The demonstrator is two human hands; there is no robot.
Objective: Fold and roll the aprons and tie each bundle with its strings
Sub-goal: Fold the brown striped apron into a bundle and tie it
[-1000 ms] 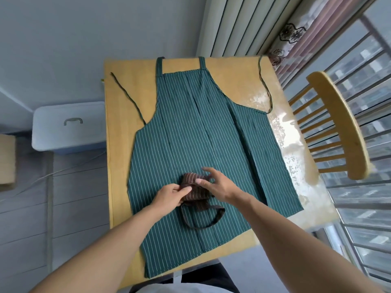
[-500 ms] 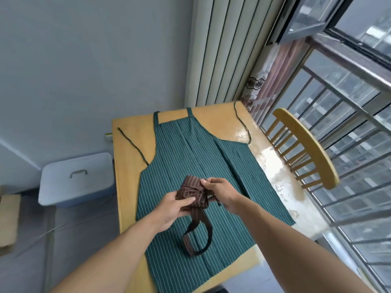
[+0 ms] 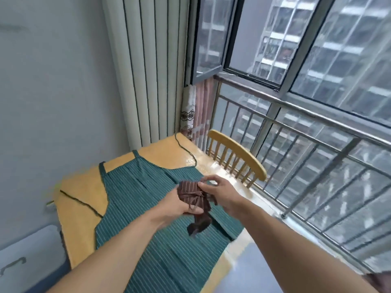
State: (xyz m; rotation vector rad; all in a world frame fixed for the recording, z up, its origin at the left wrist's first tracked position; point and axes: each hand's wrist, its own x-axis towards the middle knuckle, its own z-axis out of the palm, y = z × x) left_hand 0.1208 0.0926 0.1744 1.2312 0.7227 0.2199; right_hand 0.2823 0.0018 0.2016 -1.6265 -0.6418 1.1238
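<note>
A brown striped apron bundle (image 3: 190, 192), rolled and tied with its strings, is lifted above the table. My left hand (image 3: 176, 205) grips it from below and the left. My right hand (image 3: 218, 190) holds its upper right end. A loop of brown strap (image 3: 200, 224) dangles under the bundle. A green striped apron (image 3: 146, 210) lies spread flat on the wooden table (image 3: 82, 191), its thin dark strings trailing off to the left and the far right.
A wooden chair (image 3: 239, 159) stands at the table's right side, against a metal window railing (image 3: 317, 149). A pale lidded storage box (image 3: 27, 256) sits on the floor at the left. Wall and curtain lie behind the table.
Both hands have lifted the brown bundle off the green apron and carried it to the right. The camera has tilted up toward the window.
</note>
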